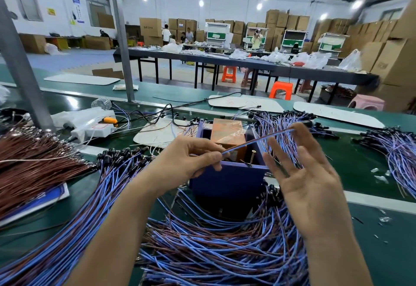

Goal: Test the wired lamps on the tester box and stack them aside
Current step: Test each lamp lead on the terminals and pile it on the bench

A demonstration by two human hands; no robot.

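A purple open-topped tester box (227, 180) stands at the middle of the green bench, with an orange block (227, 135) inside it. My left hand (191, 157) pinches one wired lamp (258, 140) by its blue and brown leads, which slant up to the right above the box. My right hand (301, 173) hovers to the right of the box with fingers spread, palm facing me, and its fingertip touches the lead's far end. Heaps of wired lamps lie in front (213, 240), at the left (90, 186) and behind the box at the right (283, 126).
A bundle of brown wires (33, 162) lies at the far left, beside a white power strip (94, 128). Grey posts (20, 60) rise from the bench at the left. White pads (337, 114) and another lamp heap (398, 148) lie on the right. Tables, stools and cartons stand beyond.
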